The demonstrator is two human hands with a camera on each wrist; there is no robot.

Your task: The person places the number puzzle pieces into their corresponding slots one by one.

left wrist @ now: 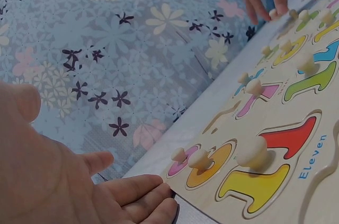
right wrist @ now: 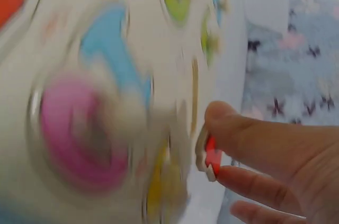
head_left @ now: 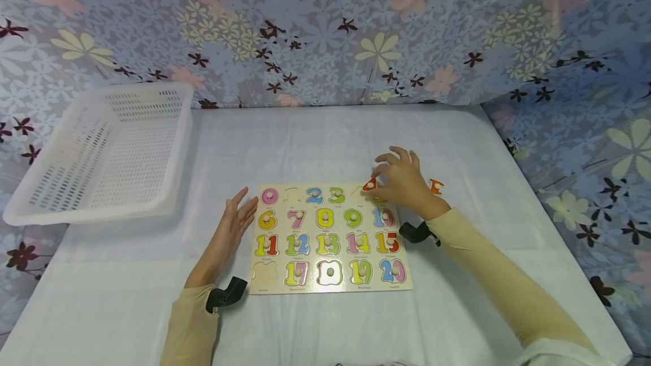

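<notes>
A wooden number puzzle board (head_left: 315, 287) lies on the table, filled mostly with colourful knobbed numbers. My right hand (head_left: 407, 182) pinches a small red number piece (head_left: 369, 184) between thumb and fingers, above the top row near the slot labelled four. In the right wrist view the red piece (right wrist: 213, 156) stands tilted close to the board's edge, partly covered by the thumb. My left hand (head_left: 235, 222) has its fingers extended, fingertips right at the board's left edge. Bare recesses show for one (head_left: 292, 195) and sixteen (head_left: 264, 275).
An orange piece (head_left: 435, 186) lies on the table just past the right hand. A white plastic basket (head_left: 175, 185) stands at the back left. White cloth covers the table (head_left: 325, 329), and a flowered curtain (head_left: 315, 33) hangs behind it.
</notes>
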